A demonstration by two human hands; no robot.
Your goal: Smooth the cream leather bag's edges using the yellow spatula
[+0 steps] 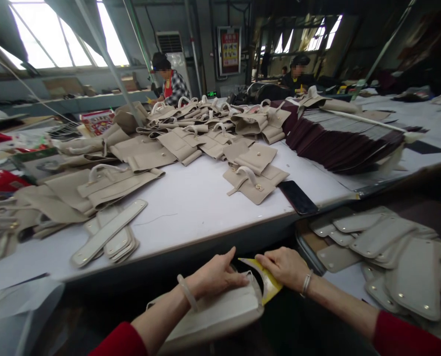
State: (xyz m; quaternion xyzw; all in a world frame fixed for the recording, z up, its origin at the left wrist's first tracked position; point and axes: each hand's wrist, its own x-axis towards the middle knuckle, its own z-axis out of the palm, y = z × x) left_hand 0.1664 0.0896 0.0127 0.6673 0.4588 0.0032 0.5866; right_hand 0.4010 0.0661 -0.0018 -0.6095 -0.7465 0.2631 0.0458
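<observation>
Left hand (215, 277) curls its fingers over the beige bag piece (220, 311), low in front of the white table (205, 202); right hand (285, 267) pinches the yellow strip (269, 286) at its opening

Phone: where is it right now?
In the head view the phone lies flat on the white table, near its front edge right of centre, just right of the nearest beige pouch and beyond the right hand.
</observation>
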